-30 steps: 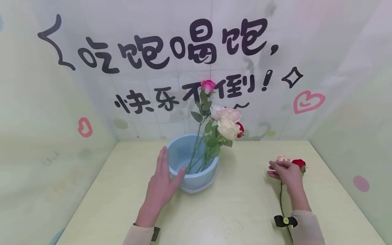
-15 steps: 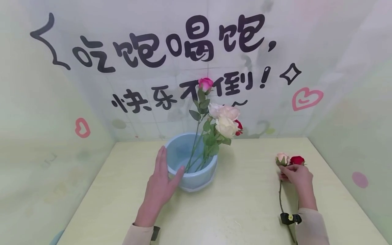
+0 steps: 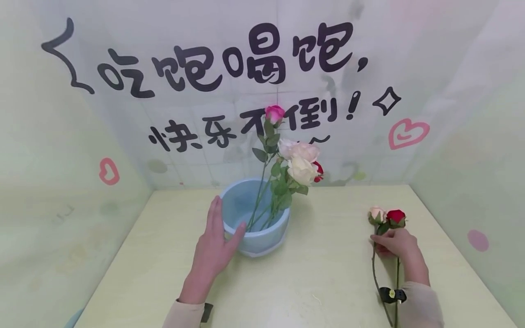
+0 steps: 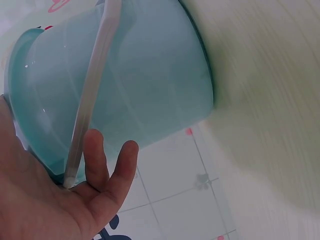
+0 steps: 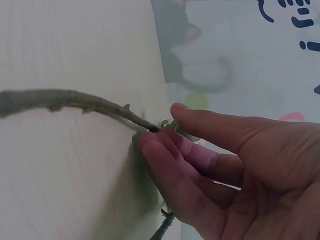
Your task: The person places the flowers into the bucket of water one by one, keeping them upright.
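A light blue bucket [image 3: 264, 246] stands on the table, holding several roses. My left hand [image 3: 213, 253] rests against its near left side, fingers along the outside and thumb over the rim; the bucket's pale handle [image 4: 90, 95] crosses beside the fingers in the left wrist view. On the right lie a pale pink rose [image 3: 377, 215] and a red rose [image 3: 396, 217], heads pointing away. My right hand [image 3: 399, 243] is just below those heads, over the stems. In the right wrist view a thorny stem [image 5: 75, 97] reaches the gap between thumb and forefinger; the thumb stands off it.
A pink rose [image 3: 274, 114] rises highest from the bucket, with a cream rose [image 3: 302, 171] and a partly hidden red bloom [image 3: 318, 172] leaning right. The pale table [image 3: 320, 269] meets printed walls at its back and sides. Stem ends run toward the right sleeve [image 3: 420, 305].
My right hand has moved from over the rose heads back toward me and slightly right, uncovering both blooms. My left hand stays at the bucket. The view has shifted slightly.
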Tool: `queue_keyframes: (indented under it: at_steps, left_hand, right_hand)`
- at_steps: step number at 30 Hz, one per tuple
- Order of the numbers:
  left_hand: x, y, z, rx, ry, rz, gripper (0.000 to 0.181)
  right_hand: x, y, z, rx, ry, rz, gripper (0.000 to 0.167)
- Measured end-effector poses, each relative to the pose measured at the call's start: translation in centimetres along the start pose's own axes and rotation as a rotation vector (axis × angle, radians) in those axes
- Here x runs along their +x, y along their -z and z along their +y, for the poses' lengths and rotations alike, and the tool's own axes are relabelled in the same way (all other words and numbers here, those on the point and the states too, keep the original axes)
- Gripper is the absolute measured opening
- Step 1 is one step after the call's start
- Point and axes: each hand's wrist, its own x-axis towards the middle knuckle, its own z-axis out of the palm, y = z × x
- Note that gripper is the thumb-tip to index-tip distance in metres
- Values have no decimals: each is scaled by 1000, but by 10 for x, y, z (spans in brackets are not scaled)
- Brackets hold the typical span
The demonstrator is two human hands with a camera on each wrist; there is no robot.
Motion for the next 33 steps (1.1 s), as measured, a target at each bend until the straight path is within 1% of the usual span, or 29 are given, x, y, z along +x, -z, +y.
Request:
queue_keyframes:
  at_steps: [1,6,8,10,13,16,19,22,24,27,29,33]
  left_hand:
    - [0,0,-1,-1,2,2,96]
    - [1,-1,-2,-4,2,1,96]
    - [1,-1,-2,0,0,1,95]
    - [0,-1,-2,2,-1,1,95]
    - [-1,-1,-1,10,-1,5,96]
    - [-1,-1,-1,10,-3,11,95]
    - [-1,0,-2,6,-8,18,95]
    - [-1,0,-2,4,-11,22,95]
    - [-1,0,-2,5,-10,22,95]
    - [-1,0,-1,10,-8,22,95]
    - [-2,0,-2,15,-10,23,95]
    - [-2,-1,-2,22,-22,28,95]
  right_hand:
    - [1,-2,-1,-7,-3,5,31]
    - [-3,-7,-6,-148,1,38,36]
    - [-6,-8,-8,-196,1,32,38]
    - [-10,-9,-9,-221,0,18,38]
    - [-12,-10,-11,-227,-16,-9,38]
    - [-12,-11,-12,-194,-33,-30,34]
    - [-9,-12,-12,-192,-30,-50,31]
    - [-7,-12,-11,-191,-9,-62,26]
    - [-7,-10,-11,-180,7,-54,22]
    - [-9,-4,-14,-103,39,-41,19]
    - [-11,1,-19,-33,69,-33,19]
    - [-20,12,-33,89,136,-18,25]
